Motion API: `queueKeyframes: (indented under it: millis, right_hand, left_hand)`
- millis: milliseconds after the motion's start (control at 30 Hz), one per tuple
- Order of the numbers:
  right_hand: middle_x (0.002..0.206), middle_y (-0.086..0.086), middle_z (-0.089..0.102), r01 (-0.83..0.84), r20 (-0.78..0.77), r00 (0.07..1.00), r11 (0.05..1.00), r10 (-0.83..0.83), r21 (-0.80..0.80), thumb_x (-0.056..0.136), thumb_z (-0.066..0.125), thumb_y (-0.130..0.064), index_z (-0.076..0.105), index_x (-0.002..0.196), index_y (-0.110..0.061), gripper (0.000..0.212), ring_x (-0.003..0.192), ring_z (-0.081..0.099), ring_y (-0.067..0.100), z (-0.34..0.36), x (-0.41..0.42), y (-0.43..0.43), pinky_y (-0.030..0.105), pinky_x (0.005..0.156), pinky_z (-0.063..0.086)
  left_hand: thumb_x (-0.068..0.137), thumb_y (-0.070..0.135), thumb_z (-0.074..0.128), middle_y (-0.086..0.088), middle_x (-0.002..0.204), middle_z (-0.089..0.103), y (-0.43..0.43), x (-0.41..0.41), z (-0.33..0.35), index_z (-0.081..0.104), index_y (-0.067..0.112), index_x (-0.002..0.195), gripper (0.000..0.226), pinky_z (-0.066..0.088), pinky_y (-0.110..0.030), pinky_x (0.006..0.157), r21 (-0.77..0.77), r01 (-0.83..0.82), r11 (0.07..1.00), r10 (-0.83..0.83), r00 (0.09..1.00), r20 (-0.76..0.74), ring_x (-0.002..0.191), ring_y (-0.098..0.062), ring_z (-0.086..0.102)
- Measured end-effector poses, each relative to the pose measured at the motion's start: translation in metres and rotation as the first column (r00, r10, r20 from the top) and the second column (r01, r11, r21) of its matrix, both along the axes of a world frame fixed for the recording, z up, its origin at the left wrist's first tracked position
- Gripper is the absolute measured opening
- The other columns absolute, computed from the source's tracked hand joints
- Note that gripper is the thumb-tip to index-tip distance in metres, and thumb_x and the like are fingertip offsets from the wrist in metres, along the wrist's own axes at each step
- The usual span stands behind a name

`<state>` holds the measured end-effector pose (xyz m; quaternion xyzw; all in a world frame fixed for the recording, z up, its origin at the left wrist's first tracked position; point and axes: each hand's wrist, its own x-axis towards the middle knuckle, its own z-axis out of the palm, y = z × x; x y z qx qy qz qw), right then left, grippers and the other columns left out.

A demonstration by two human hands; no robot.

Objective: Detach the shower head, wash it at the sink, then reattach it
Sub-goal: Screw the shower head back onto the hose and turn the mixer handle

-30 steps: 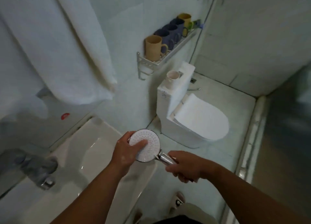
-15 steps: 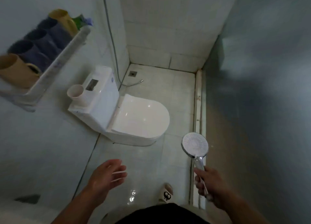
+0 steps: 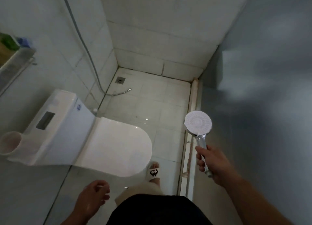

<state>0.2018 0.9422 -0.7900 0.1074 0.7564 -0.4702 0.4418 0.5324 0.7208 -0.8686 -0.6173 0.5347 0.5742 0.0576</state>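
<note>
The right grip is curled round the handle of the shower head, held upright beside the grey wall and well apart from the hose lying on the floor, while the left grip hangs relaxed, holding nothing.

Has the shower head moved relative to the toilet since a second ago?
Yes. The shower head, gripped by the right hand, has gone from left of the toilet to right of it.
</note>
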Motion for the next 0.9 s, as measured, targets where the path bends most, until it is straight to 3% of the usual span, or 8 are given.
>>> queueKeyframes:
  millis: [133, 300, 500, 667, 900]
  right_hand:
    - [0.064, 0.009, 0.053, -0.025, 0.019, 1.000, 0.999, 0.024, 0.031, 0.096, 0.064, -0.024, 0.059, 0.094, -0.005, 0.020, 0.050, 0.044, 0.019, 0.008, -0.079, -0.019, 0.033, 0.057, 0.024]
    - [0.063, 0.010, 0.053, -0.023, 0.010, 1.000, 0.999, 0.023, 0.028, 0.096, 0.063, -0.022, 0.058, 0.090, -0.004, 0.019, 0.049, 0.044, 0.020, 0.002, -0.178, -0.067, 0.034, 0.054, 0.026]
    - [0.065, 0.009, 0.050, -0.090, 0.056, 0.994, 0.996, 0.091, -0.007, 0.099, 0.061, -0.014, 0.055, 0.091, -0.005, 0.014, 0.044, 0.042, 0.015, -0.015, -0.307, -0.172, 0.027, 0.043, 0.033]
    - [0.067, 0.008, 0.050, -0.239, 0.050, 0.969, 0.969, 0.242, -0.062, 0.099, 0.059, -0.011, 0.055, 0.095, -0.006, 0.008, 0.044, 0.044, 0.013, -0.009, -0.416, -0.282, 0.024, 0.038, 0.034]
    - [0.067, 0.007, 0.051, -0.383, 0.031, 0.923, 0.923, 0.385, -0.044, 0.099, 0.059, -0.013, 0.054, 0.096, -0.007, 0.008, 0.045, 0.044, 0.014, -0.018, -0.505, -0.415, 0.023, 0.039, 0.034]
  left_hand:
    - [0.091, 0.008, 0.069, -0.011, 0.073, 0.075, -0.049, -0.140, 0.008, 0.071, 0.011, 0.086, 0.007, 0.055, -0.038, 0.065, -0.060, 0.245, 0.968, -0.249, 0.966, -0.072, 0.065, -0.029, 0.073]
    - [0.088, 0.020, 0.070, -0.004, 0.078, 0.076, -0.115, -0.310, 0.036, 0.071, 0.019, 0.085, 0.003, 0.058, -0.038, 0.071, -0.203, 0.328, 0.922, -0.362, 0.918, -0.162, 0.067, -0.020, 0.076]
    - [0.088, 0.023, 0.070, -0.004, 0.080, 0.076, -0.175, -0.419, 0.032, 0.070, 0.021, 0.087, 0.002, 0.059, -0.042, 0.072, -0.194, 0.222, 0.956, -0.251, 0.958, -0.138, 0.069, -0.019, 0.076]
    - [0.094, 0.027, 0.065, -0.002, 0.086, 0.076, -0.201, -0.422, 0.019, 0.068, 0.019, 0.091, 0.009, 0.060, -0.043, 0.080, -0.113, 0.124, 0.986, -0.121, 0.992, 0.029, 0.071, -0.017, 0.075]
    - [0.092, 0.016, 0.068, -0.008, 0.079, 0.076, -0.235, -0.416, -0.007, 0.072, 0.014, 0.090, 0.005, 0.056, -0.039, 0.066, 0.002, -0.174, 0.985, 0.171, 0.972, 0.162, 0.067, -0.024, 0.074]
